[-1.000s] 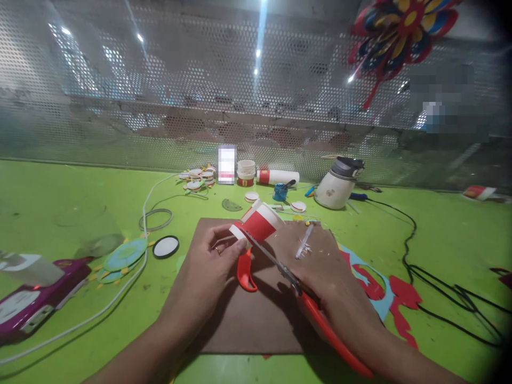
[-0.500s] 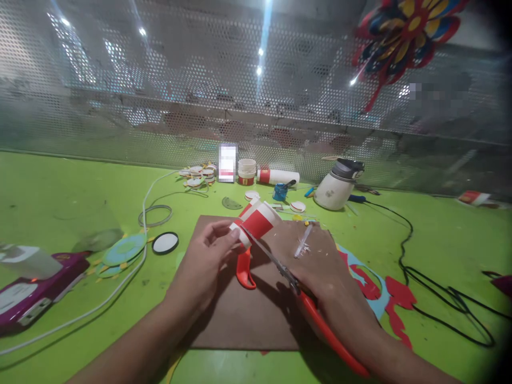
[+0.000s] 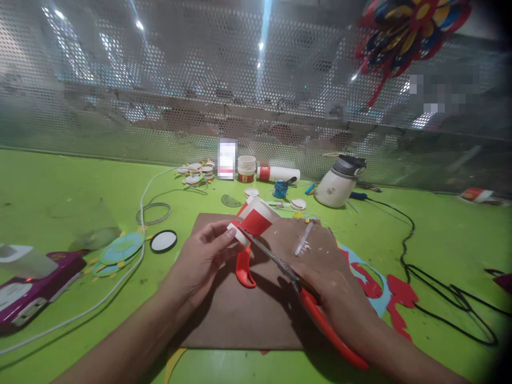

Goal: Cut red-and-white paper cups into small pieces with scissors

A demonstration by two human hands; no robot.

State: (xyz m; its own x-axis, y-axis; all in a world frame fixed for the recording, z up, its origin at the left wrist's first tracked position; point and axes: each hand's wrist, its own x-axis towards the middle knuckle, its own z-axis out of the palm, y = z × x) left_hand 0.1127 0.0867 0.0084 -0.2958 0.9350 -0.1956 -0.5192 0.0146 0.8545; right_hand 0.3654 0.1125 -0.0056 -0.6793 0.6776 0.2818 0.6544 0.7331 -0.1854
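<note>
My left hand (image 3: 210, 248) is closed on the lower end of a red and white paper cup (image 3: 258, 220), which is tilted with its open rim to the upper right. Red-handled scissors (image 3: 276, 258) are gripped in my right hand (image 3: 336, 298). Their blade tips meet the cup wall beside my left thumb, where a white strip near the base stands partly apart. An orange-red curved piece (image 3: 245, 269), perhaps a tool handle, lies below the cup on a brown board (image 3: 240, 325). Fingers of my right hand are partly hidden behind the scissors.
Behind the board stand stacked paper cups (image 3: 246, 169), a lit phone (image 3: 227, 160), a blue paint jar (image 3: 280, 189) and a white bottle (image 3: 336, 186). A purple power strip (image 3: 44, 282) with a white cable sits left. Red and blue paper scraps (image 3: 400, 293) and a black cord lie right.
The cut strip at the cup's base has come further apart from the wall, and the scissor blades look more closed. Both hands keep nearly the same place; the view shifts slightly.
</note>
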